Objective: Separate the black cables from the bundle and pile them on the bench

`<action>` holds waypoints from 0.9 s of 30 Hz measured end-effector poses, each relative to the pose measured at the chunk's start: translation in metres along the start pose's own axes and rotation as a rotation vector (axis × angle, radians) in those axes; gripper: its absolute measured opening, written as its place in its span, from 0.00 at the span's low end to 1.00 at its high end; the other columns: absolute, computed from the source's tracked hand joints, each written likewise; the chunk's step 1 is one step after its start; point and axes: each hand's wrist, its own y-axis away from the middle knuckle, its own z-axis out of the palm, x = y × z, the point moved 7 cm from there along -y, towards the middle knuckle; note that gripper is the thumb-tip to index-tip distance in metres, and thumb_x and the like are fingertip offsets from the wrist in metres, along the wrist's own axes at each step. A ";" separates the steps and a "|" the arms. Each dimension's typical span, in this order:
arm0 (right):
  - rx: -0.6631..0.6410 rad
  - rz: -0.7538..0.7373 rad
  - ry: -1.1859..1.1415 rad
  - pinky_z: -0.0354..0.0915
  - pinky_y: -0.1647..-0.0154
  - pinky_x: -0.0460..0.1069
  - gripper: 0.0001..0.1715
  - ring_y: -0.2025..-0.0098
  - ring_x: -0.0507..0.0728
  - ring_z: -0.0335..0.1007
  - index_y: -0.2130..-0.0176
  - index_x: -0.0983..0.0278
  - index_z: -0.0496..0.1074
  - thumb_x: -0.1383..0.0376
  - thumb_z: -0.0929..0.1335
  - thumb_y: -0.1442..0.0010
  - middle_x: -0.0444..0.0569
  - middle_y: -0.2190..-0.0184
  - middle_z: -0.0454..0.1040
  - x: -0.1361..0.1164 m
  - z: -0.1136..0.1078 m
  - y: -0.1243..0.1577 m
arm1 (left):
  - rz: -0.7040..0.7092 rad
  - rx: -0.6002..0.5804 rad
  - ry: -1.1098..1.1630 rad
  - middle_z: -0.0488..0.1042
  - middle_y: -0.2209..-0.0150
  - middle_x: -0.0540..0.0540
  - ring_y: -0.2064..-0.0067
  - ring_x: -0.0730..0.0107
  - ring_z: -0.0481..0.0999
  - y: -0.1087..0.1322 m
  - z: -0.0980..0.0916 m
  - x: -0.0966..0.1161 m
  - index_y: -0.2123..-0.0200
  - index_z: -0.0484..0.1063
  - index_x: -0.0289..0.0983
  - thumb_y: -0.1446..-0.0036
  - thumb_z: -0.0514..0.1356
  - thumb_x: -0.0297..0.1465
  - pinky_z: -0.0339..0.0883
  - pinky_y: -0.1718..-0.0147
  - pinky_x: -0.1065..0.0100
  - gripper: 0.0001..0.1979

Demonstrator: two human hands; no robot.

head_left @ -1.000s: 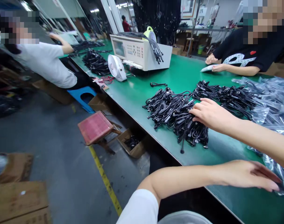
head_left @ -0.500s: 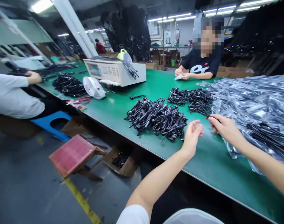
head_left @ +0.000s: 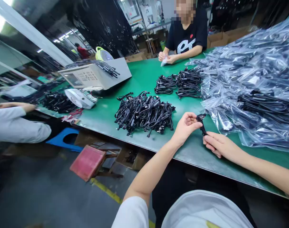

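Observation:
My left hand (head_left: 185, 126) pinches the top end of a short black cable (head_left: 202, 123) just above the green table (head_left: 146, 76). My right hand (head_left: 218, 145) is closed on the cable's lower end, close to the table's near edge. Both hands meet on this one cable. A pile of loose black cables (head_left: 144, 112) lies just left of my left hand. A second pile of black cables (head_left: 180, 83) lies farther back. Clear plastic bags holding cables (head_left: 251, 76) are heaped to the right of my hands.
A person in a black shirt (head_left: 186, 31) sits across the table, hands on a small white item. A white test machine (head_left: 94, 74) and a small white fan (head_left: 79, 98) stand at the left. Another person's sleeve (head_left: 13, 125), a blue stool (head_left: 63, 141) and a red stool (head_left: 87, 162) are at left.
My right hand has drawn a cable from near the bags toward me, and my left hand has taken its other end. The view has tilted and swung right.

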 end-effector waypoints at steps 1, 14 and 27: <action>-0.034 0.018 -0.050 0.56 0.85 0.45 0.29 0.86 0.48 0.55 0.68 0.60 0.67 0.39 0.63 0.33 0.36 0.80 0.62 0.004 0.001 -0.001 | -0.028 -0.008 -0.017 0.73 0.67 0.54 0.65 0.76 0.71 -0.001 0.000 -0.004 0.59 0.66 0.38 0.59 0.80 0.38 0.66 0.59 0.70 0.31; -0.291 0.206 -0.484 0.48 0.86 0.42 0.32 0.87 0.45 0.44 0.74 0.62 0.69 0.38 0.71 0.39 0.34 0.88 0.55 0.016 0.004 -0.005 | -0.103 -0.065 -0.010 0.75 0.66 0.53 0.63 0.77 0.72 0.002 0.004 -0.010 0.65 0.73 0.36 0.56 0.79 0.38 0.66 0.54 0.69 0.22; -0.255 0.255 -0.525 0.49 0.86 0.42 0.31 0.86 0.45 0.44 0.74 0.63 0.72 0.40 0.72 0.39 0.35 0.88 0.55 0.016 0.001 -0.002 | -0.117 -0.036 0.025 0.75 0.65 0.52 0.61 0.75 0.73 0.005 0.002 -0.007 0.63 0.72 0.37 0.54 0.78 0.36 0.67 0.51 0.67 0.21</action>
